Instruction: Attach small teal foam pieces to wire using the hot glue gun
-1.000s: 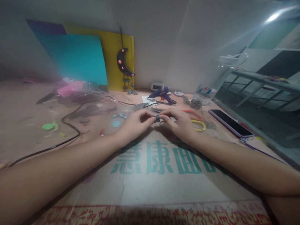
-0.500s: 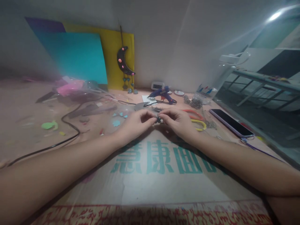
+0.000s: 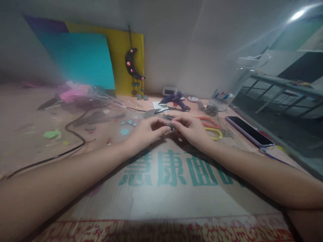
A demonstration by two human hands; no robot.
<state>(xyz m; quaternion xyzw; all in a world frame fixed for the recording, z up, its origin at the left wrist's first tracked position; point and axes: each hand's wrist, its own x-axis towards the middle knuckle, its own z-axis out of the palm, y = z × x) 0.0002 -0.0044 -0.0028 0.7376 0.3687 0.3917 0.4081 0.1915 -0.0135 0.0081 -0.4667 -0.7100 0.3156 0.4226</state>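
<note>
Between the fingertips of both hands is a small dark greenish piece (image 3: 171,127), too small and covered to name. My left hand (image 3: 148,131) pinches it from the left, thumb and fingers closed. My right hand (image 3: 189,129) grips it from the right in the same way. Both hands hover just over the printed sheet (image 3: 156,201) with green characters. Partly behind my right hand lie orange handles (image 3: 208,121) and yellow handles (image 3: 214,133) of what look like cutting tools. Blue foam shapes (image 3: 124,132) lie left of my left hand.
A blue glue gun (image 3: 174,101) rests behind the hands. A phone (image 3: 248,131) lies right, near the table edge. A black cable (image 3: 75,134) curves across the left. A crescent ornament (image 3: 131,64) hangs before yellow card (image 3: 121,43); a clear plastic jar (image 3: 224,90) stands back right.
The fingers have shifted slightly around the small piece, which now shows a little differently between them. Both hands stay in about the same place.
</note>
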